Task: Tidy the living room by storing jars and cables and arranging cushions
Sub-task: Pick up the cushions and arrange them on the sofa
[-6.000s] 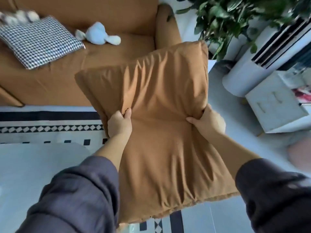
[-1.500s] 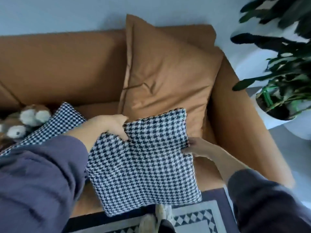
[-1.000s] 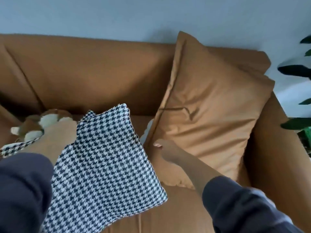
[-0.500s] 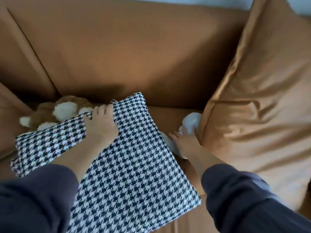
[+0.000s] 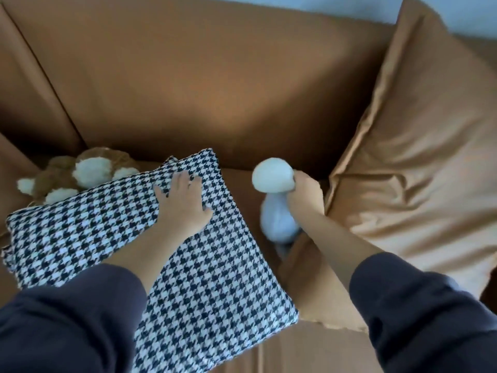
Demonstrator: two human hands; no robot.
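— Where are we with the cushions right now?

— We are pressing our left hand [image 5: 185, 208] flat, fingers spread, on the houndstooth cushion [image 5: 166, 259]. It is lying on the seat of the sofa [image 5: 215, 76], its far left edge against the brown plush toy [image 5: 80, 173]. Our right hand [image 5: 305, 196] is gripping the pale blue plush toy [image 5: 277, 216], just beside the tan cushion [image 5: 419, 157] that is leaning upright in the right corner.

— So what are we worrying about?

— Mostly the tan cushion. We are pulling the blue toy out right at its lower edge, and our forearm is brushing it, so we judge it could slump forward onto the seat. The houndstooth one is also reaching the seat's front edge, and a one-handed push could slide it off.

— And the brown toy?

— We are likely crowding it. If we are shoving the houndstooth cushion back without clearing it, the cushion could end up sitting crooked on top of it.

— The blue toy itself?

— It is soft and blurred here, so we cannot tell how firmly we are holding it.
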